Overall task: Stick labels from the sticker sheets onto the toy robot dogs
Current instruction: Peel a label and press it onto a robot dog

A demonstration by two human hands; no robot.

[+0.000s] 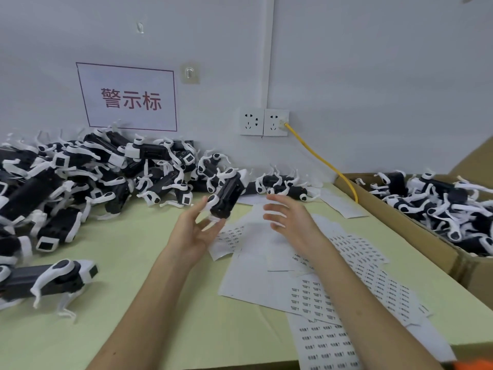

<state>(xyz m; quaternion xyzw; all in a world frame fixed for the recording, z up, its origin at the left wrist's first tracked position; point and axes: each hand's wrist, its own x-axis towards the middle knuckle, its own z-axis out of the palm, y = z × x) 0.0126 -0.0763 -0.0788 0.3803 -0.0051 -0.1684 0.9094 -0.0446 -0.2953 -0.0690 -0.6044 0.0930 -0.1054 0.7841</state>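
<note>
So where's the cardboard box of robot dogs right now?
In the head view, the cardboard box sits at the table's right side, just right of the sticker sheets, below the yellow cable.

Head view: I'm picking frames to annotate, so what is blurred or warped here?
Head view: the right hand shows motion-blurred fingers; the dog in the left hand is soft too; the sign skews from wide-angle distortion; light is even, without glare.

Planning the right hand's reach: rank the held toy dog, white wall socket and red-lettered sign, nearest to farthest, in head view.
1. Black-and-white plastic toy dog, just left of the right hand.
2. White wall socket, straight behind.
3. Red-lettered paper sign, far left.
</note>
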